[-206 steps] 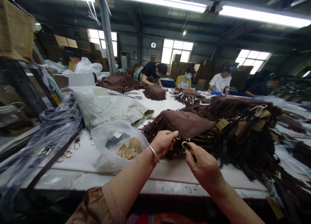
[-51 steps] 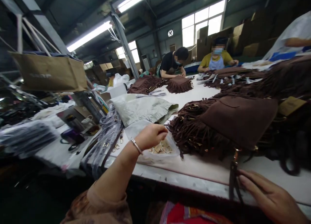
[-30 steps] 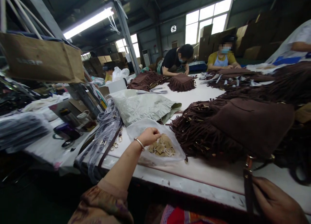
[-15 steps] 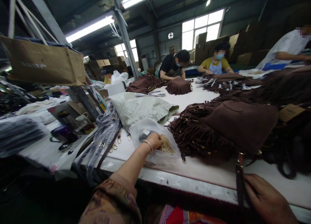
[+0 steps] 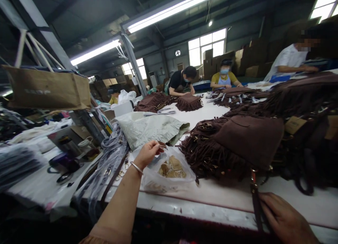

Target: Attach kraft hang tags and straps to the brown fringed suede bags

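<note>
My left hand [image 5: 150, 153] is closed, pinching a small brown tag [image 5: 161, 144] over the edge of a clear plastic bag [image 5: 155, 182]. Tan tags with white strings [image 5: 172, 167] lie in that bag. At the lower right, my right hand [image 5: 282, 214] is closed round a dark brown strap [image 5: 255, 201]. A metal clasp joins the strap to a brown fringed bag [image 5: 250, 138], which rests on a heap of dark fringe [image 5: 203, 148].
Plastic-wrapped straps [image 5: 112, 148] and a pale crumpled wrapper [image 5: 150, 126] lie left and behind. A purple mug [image 5: 63, 164] stands farther left. Several people work across the table, among brown bags. A tan tote [image 5: 50, 89] hangs at upper left.
My left hand has risen out of the plastic bag and moved left, now with a small brown piece in its fingers. My right hand still holds the strap. The view has shifted.
</note>
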{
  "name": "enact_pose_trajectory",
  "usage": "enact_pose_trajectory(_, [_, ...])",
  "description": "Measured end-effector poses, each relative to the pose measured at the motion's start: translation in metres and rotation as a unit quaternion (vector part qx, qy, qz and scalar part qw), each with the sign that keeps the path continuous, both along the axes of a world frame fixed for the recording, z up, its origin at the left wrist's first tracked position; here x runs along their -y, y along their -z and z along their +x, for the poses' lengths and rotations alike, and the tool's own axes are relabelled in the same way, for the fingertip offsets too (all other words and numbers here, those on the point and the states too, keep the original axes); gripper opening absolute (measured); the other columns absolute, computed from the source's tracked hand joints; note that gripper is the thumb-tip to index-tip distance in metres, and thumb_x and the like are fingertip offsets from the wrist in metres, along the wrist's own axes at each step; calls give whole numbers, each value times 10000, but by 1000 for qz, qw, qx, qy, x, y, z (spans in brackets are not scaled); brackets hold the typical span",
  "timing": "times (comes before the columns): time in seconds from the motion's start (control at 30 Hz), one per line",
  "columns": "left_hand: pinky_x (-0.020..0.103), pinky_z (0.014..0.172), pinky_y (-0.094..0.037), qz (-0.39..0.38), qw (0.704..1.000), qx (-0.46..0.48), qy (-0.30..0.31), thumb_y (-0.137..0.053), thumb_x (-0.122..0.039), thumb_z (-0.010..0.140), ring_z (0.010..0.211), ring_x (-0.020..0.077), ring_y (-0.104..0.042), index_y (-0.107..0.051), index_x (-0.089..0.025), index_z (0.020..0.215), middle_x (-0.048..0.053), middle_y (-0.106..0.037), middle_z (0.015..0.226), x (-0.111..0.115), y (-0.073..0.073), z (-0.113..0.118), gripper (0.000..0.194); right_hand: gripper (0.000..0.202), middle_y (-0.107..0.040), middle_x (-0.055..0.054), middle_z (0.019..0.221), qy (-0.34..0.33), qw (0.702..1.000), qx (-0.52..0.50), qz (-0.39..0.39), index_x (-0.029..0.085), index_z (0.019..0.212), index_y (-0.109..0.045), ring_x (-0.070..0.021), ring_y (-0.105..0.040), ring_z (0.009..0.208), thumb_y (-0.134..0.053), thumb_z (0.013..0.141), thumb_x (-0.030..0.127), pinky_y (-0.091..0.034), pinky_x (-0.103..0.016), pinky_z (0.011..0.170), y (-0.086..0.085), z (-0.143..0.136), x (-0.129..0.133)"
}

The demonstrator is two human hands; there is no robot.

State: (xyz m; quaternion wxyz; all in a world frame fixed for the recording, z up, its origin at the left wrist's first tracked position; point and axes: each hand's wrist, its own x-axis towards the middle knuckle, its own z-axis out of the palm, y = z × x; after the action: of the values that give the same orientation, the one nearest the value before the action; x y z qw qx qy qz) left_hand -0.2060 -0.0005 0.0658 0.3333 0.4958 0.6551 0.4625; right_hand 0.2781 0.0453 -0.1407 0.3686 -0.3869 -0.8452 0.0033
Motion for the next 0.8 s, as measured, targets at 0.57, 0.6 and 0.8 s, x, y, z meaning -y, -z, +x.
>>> enact_pose_trajectory(0.57, [197, 523, -453, -39, 912, 347, 216, -730, -352, 807, 431, 36, -425, -436, -195, 749, -102, -364, 561, -12, -48, 144, 339, 273, -721, -66, 1008, 67, 938, -277, -197, 240, 977, -721, -237, -663, 956, -573, 870, 443, -528, -349, 894, -107, -5, 13])
enact_pose_trajectory(0.6, [184, 484, -416, -74, 900, 347, 252, -725, -361, 813, 398, 24, -346, -430, -200, 749, -108, -334, 553, -11, -49, 162, 342, 274, -711, -70, 1012, 36, 933, -296, -202, 237, 979, -715, -235, -649, 969, -556, 887, 440, -513, -357, 908, -128, -8, 19])
enact_pose_trajectory(0.8, [183, 412, -223, -248, 831, 223, 445, -646, -546, 839, 403, 35, -210, -457, -203, 766, -94, -314, 523, -7, -27, 252, 398, 610, -648, -79, 1165, -270, 784, -360, -428, 199, 1278, -581, -230, -597, 1055, -667, 804, 574, -473, -344, 905, -171, -24, 42])
